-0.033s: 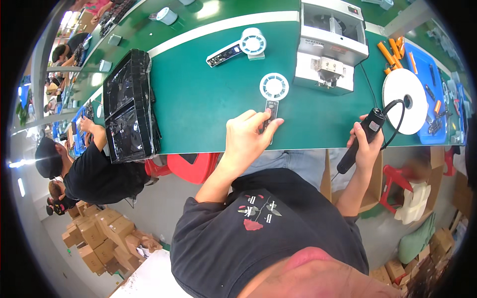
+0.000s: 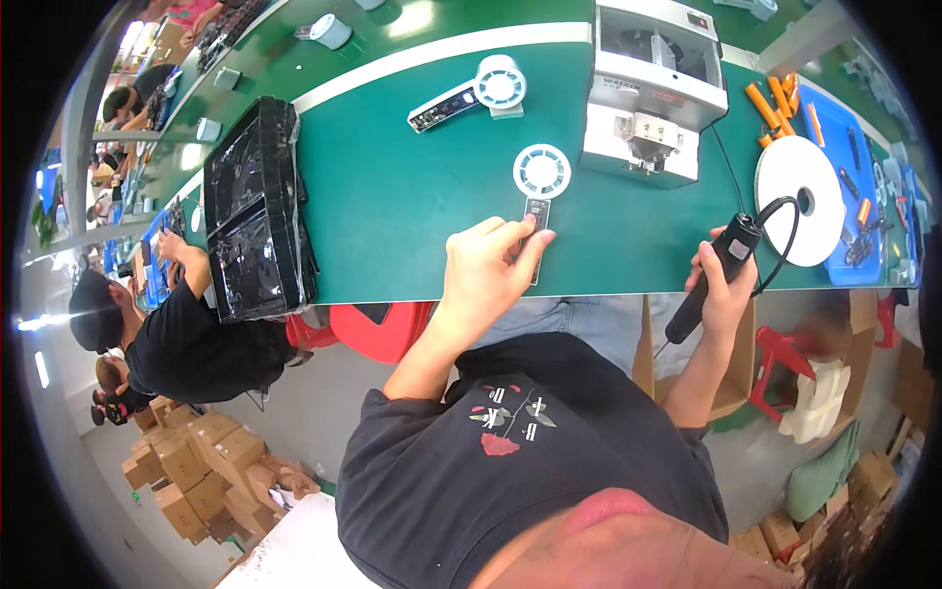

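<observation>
A white handheld fan (image 2: 542, 172) lies on the green mat in front of me, its round slotted head pointing away and its handle, with a dark circuit board showing, toward me. My left hand (image 2: 491, 260) is closed at that handle, fingers and thumb at the board; its lower part is partly hidden. In my right hand (image 2: 724, 290) is a black electric screwdriver (image 2: 721, 277), its bit tilted down to the left past the table edge and its cable looping at the top. Farther back rests a second handheld fan (image 2: 498, 83) with its handle board exposed.
At the back right stands a white-grey screw feeder (image 2: 648, 137). Right of it are a white disc (image 2: 790, 201), orange cylinders (image 2: 770, 108) and a blue tray (image 2: 834, 128) of parts. A black plastic-wrapped tray (image 2: 253, 216) sits left. A co-worker (image 2: 196, 339) sits farther left.
My left thumb and fingers have shifted slightly left on the fan's handle. The right hand and screwdriver look unmoved.
</observation>
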### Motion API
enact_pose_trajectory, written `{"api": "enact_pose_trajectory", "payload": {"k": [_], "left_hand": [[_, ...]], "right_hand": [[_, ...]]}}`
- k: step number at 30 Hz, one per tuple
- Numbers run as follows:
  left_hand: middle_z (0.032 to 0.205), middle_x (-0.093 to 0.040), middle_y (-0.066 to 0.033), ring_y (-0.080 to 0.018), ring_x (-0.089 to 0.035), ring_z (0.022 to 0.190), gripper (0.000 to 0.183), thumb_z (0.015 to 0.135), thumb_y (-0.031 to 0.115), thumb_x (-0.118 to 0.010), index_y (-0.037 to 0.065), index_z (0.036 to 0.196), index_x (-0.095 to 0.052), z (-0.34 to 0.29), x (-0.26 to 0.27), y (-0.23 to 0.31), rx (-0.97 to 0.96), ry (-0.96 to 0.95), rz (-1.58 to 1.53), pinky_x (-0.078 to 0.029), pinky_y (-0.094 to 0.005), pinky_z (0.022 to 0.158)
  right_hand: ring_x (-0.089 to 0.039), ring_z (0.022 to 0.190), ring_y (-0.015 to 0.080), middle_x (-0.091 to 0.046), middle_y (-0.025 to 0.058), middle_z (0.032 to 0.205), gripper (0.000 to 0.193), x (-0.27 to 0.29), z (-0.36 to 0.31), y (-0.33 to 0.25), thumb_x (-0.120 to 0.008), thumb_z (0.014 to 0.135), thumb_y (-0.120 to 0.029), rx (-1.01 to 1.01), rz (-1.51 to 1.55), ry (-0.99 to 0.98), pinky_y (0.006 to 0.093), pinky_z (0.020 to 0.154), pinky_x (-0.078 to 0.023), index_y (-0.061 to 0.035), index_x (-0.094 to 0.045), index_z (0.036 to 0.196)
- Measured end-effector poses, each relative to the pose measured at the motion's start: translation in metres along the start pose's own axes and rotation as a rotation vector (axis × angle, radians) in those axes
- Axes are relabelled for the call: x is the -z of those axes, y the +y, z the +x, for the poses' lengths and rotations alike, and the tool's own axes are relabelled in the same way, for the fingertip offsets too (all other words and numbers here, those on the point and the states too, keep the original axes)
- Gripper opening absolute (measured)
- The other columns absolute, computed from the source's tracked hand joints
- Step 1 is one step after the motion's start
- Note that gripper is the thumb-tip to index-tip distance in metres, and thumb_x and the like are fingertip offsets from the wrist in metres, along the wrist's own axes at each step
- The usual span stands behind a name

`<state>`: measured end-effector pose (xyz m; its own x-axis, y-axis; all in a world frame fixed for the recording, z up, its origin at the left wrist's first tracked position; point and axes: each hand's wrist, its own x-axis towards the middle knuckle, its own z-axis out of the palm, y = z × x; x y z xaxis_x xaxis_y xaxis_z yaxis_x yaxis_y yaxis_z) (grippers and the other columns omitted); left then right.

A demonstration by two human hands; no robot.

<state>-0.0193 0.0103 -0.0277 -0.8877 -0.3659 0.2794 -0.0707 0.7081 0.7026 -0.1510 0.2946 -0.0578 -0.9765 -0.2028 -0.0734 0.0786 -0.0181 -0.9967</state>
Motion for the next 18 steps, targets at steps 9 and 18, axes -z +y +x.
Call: {"api": "enact_pose_trajectory", "payload": {"k": [9,18], "left_hand": [[0.128,-0.063,-0.0166,-0.0112,-0.069,0.085,0.068,0.080,0.013,-0.096,0.000,0.132,-0.054,0.022,0.011,-0.031,0.283,-0.284,-0.395,-0.056,-0.0231,0.065],[0.140,-0.057,-0.0186,-0.0355,-0.056,0.135,0.110,0.064,0.032,-0.099,0.005,0.155,-0.044,0.097,-0.002,-0.057,-0.395,-0.559,-0.303,-0.043,-0.0455,0.117]], "right_hand": [[-0.061,0.056,0.0122,-0.068,0.0097,0.088,0.029,-0.006,0.002,-0.012,-0.073,0.098,-0.005,0.001,0.024,0.035,0.0272,0.050,-0.049,0.0016,-0.060,0.123],[-0.063,0.059,0.0145,-0.069,0.0090,0.085,0.030,-0.072,0.036,-0.146,-0.072,0.098,0.002,0.691,0.254,0.215,0.0302,0.055,-0.051,0.0009,-0.057,0.123]]}}
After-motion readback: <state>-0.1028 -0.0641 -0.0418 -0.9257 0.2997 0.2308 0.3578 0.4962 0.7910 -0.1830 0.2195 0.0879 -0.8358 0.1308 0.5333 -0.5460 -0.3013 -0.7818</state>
